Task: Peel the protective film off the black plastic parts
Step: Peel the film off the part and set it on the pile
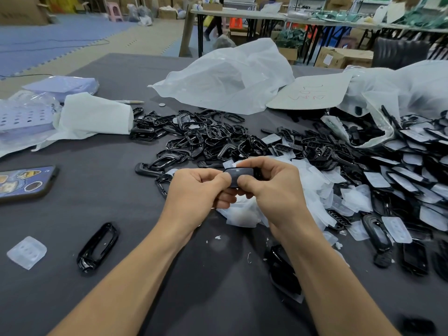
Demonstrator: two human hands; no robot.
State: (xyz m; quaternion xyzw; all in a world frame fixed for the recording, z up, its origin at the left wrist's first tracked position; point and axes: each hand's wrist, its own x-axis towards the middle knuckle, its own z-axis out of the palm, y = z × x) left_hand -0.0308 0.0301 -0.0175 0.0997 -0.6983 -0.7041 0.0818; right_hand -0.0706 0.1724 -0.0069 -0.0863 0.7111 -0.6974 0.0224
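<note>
In the middle of the frame, the left hand [194, 187] and right hand [269, 187] both pinched one black part [238, 175]. It looked light and stiff, its film thin; best picked at an edge.

dark table [109, 132]: black plastic parts [194, 139], peeled films [312, 180], phone [24, 181], plastic bags [230, 76].

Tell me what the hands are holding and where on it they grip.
One black plastic part, held by both: the left hand pinches its left end, the right hand grips its right end.

Left hand [197, 190], right hand [271, 187] pinch black part [238, 175].
</note>
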